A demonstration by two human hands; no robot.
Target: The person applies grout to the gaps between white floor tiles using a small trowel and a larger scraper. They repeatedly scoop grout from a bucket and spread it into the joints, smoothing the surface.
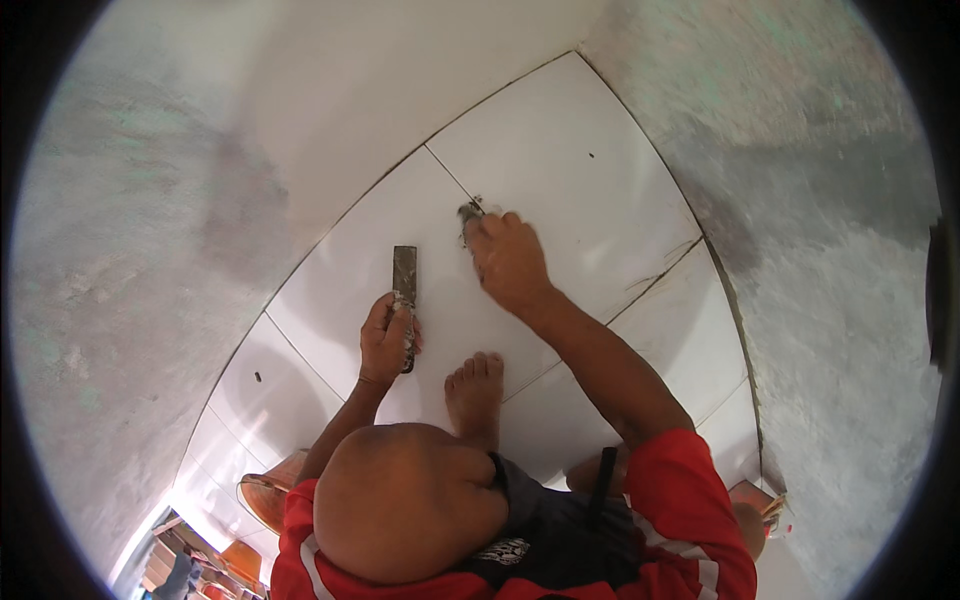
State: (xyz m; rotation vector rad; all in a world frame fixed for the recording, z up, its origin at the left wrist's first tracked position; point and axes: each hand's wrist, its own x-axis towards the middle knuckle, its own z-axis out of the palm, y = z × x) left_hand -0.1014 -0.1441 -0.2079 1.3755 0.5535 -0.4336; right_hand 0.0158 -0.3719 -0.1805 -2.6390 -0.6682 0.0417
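My left hand (384,345) is closed around a flat, narrow metal scraper (404,268) with a grimy handle, its blade pointing away from me just above the floor tiles. Ahead and to the right, my right hand (512,262) reaches down to a joint between two large white tiles (570,130). Its fingers are bent together and slightly blurred. At their tips lies a patch of dark grey paste (468,212) on the joint, with smears around it. Whether a small tool is in those fingers is hidden.
Unpainted plaster walls (140,230) rise on the left and right and meet the tiles in a far corner. Dark marks (655,280) follow a joint at right. My bare foot (475,395) is between the hands. An orange bucket (265,500) stands near left; clutter lies beyond.
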